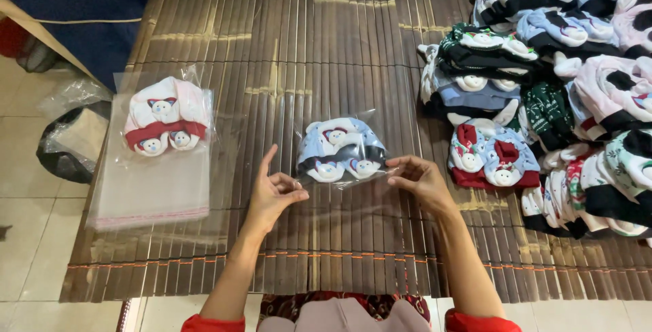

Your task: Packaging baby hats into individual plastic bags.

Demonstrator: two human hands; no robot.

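A clear plastic bag lies on the dark bamboo mat with a light blue, white and black folded cloth piece with small animal faces inside its far end. My left hand pinches the bag's left edge between thumb and fingers. My right hand pinches the right edge, beside the cloth piece. Both arms reach in from the bottom of the view, with red sleeves at the elbows.
A stack of clear bags lies at the left with a pink, white and red bagged piece on top. Several similar folded pieces are piled at the right. A black plastic bag sits on the tiled floor.
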